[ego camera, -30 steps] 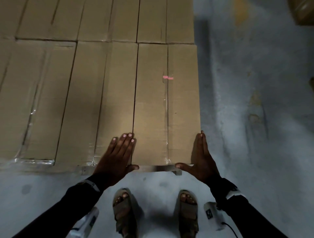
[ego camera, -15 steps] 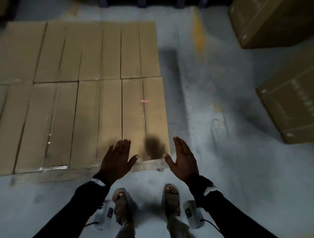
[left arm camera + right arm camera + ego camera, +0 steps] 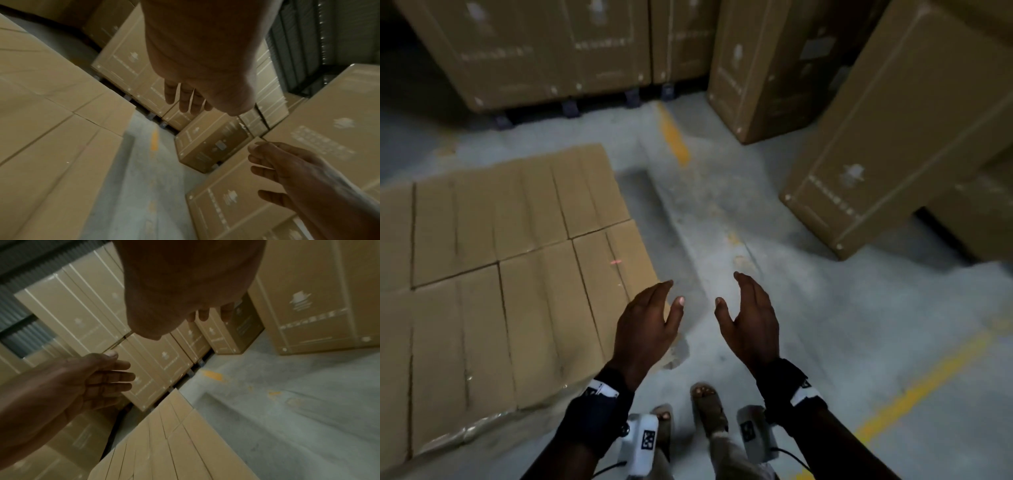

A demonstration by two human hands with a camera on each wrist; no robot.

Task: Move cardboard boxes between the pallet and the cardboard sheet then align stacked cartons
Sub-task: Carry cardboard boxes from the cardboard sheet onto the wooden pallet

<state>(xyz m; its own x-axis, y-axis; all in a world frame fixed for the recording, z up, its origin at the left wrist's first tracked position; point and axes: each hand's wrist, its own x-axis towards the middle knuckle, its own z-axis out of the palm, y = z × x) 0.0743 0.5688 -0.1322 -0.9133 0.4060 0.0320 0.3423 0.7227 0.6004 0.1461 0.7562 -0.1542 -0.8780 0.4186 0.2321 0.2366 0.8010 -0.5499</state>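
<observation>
We have left the low layer of cardboard boxes (image 3: 510, 308) at nine o'clock on the floor, so that placement looks finished. Our left hand (image 3: 645, 329) and right hand (image 3: 751, 325) now hover loose-fingered, holding nothing. Only the wrist views show the corrugated wall (image 3: 329, 32) behind the tall cartons (image 3: 904, 137) at two o'clock.

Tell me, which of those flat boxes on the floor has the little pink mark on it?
The carton at the near right corner of the layer, closest to the left hand. A small pink-red mark sits beside its centre seam; the neighbouring cartons show none.
</observation>
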